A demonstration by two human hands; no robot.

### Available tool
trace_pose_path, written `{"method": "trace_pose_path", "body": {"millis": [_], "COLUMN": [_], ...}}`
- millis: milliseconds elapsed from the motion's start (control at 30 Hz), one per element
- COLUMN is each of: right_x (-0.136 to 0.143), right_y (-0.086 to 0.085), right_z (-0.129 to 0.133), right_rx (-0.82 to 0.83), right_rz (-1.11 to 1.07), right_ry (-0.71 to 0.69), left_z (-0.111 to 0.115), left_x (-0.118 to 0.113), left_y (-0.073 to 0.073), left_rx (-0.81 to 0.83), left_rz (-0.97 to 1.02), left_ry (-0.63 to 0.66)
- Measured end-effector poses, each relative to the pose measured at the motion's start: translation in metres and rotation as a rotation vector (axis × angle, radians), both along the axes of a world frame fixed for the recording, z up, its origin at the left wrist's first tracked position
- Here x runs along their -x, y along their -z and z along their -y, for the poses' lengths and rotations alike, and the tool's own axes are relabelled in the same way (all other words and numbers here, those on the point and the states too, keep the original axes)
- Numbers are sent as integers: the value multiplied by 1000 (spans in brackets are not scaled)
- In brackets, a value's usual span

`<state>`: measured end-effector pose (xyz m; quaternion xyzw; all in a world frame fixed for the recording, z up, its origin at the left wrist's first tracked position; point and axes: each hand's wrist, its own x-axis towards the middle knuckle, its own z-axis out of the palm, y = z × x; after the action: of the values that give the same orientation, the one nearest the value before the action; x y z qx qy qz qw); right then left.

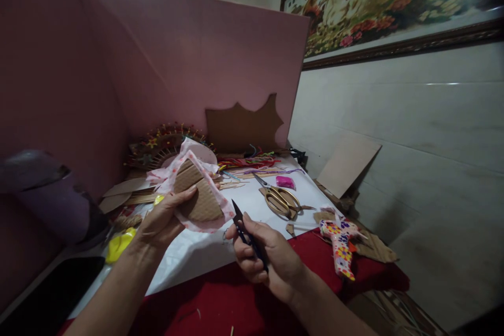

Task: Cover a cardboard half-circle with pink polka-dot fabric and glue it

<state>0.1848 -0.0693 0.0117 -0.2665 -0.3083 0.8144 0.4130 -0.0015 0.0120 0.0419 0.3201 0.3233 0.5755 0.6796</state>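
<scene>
Cardboard piece (202, 202) on pink cloth (167, 176), pinched by left hand (163, 218) fingers; right hand (273, 252) fingers curled round dark snips (238, 217).

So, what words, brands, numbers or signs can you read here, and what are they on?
No text can be read.
Framed picture: small dark marks near its left edge, perhaps writing, too small to read.
Cardboard piece in the left hand, snips in the right hand: no lettering visible.

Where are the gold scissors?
In the head view, the gold scissors lie on the white surface, right of the middle, beside the small pink block and beyond the right hand.
</scene>
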Motion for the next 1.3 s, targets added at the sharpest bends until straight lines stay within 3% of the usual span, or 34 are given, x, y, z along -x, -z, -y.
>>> {"method": "trace_pose_path", "body": {"millis": [167,400,767,1000,1300], "right_x": [2,4,-1,-2,-1], "right_y": [5,10,2,8,2], "right_z": [0,-1,4,6,2], "right_rx": [-8,42,93,104,40], "right_rz": [-23,-23,-55,-34,17], "right_ry": [60,109,-50,-52,-9], "left_z": [0,-2,1,-1,1], "left_x": [0,4,2,4,1], "left_y": [0,5,1,1,5], "left_rx": [15,-60,-34,8,-60], "left_rz": [6,-14,-9,-1,8], "left_ry": [-21,106,114,1,128]}}
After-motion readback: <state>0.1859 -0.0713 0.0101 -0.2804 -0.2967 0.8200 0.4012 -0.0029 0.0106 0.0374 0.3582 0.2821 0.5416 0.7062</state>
